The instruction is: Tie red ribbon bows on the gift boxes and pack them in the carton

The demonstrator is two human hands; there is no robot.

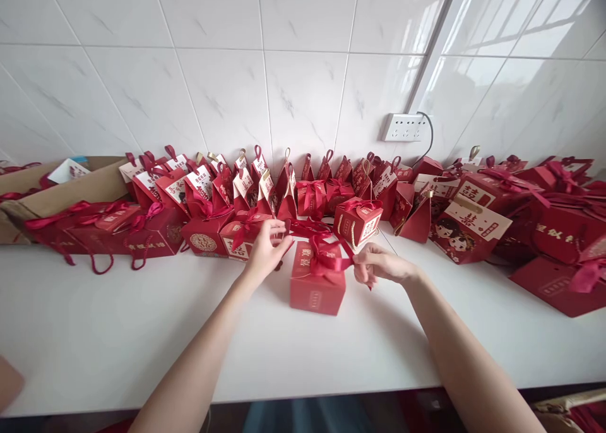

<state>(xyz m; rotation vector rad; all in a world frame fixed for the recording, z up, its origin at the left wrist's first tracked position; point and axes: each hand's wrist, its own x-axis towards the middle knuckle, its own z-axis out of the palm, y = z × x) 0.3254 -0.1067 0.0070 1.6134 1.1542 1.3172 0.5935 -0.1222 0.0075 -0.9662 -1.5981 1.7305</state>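
While red boxes (317, 297) crowd white table (142, 332), glossy tiles (303, 98) rise behind.

A white table (118, 344) meets veined white wall tiles (218, 16), with 1 socket panel (405, 128) and window glare (483, 23) rightward.

Two bare forearms (201, 351), slim wrists (409, 275), bluish clothing (303, 416)

"What's the right hand (384, 264) holding?"
"A ribbon (326, 259) tied on a red box (316, 294)."
"And the left hand (265, 249)?"
"Just beside that box; too blurred to tell whether it grips anything."
"Behind?"
"More red boxes (207, 238) along the tiled wall (227, 83)."
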